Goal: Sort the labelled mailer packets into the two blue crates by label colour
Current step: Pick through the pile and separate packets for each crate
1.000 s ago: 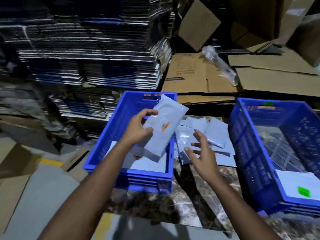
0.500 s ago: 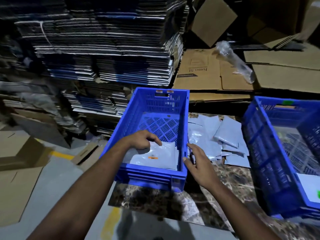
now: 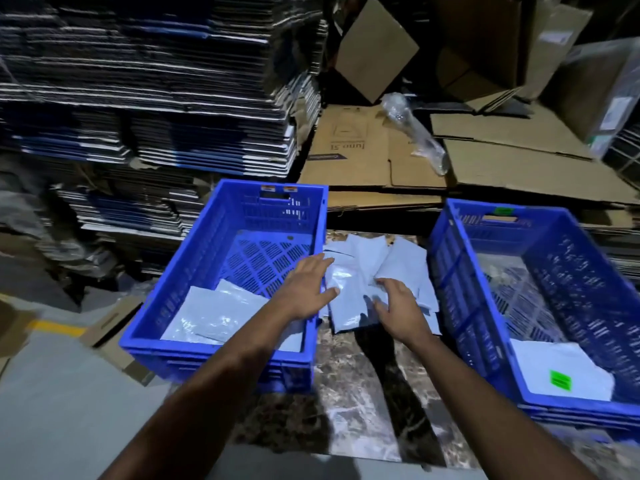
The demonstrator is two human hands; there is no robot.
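The labels on the loose pile of packets [image 3: 377, 271] cannot be made out: every packet there shows only plain grey-blue film, and both hands cover the pile's near part. The left forearm hides the near right corner of the left crate [image 3: 180, 271], and the right crate [image 3: 450, 271] is cut off by the picture's right edge. The whole view is dim and slightly blurred.

The pile lies on the marbled surface [image 3: 349, 393] between the two crates, its packets overlapping at mixed angles, most with their long sides running away from the person. Packets [image 3: 214, 313] in the left crate lie flat at its near end; their labels are not visible. In the right crate, one packet with a green label [image 3: 561, 368] lies flat in the near part.

The left hand [image 3: 308, 289] reaches across the left crate's right rim, fingers [image 3: 320, 263] straight and spread, their tips at the pile's left edge. The right hand [image 3: 398, 306] hovers over the pile's near middle, its fingers loosely bent and apart; whether they touch a packet is unclear.

Stacks of flattened cardboard [image 3: 156, 98] rise behind.
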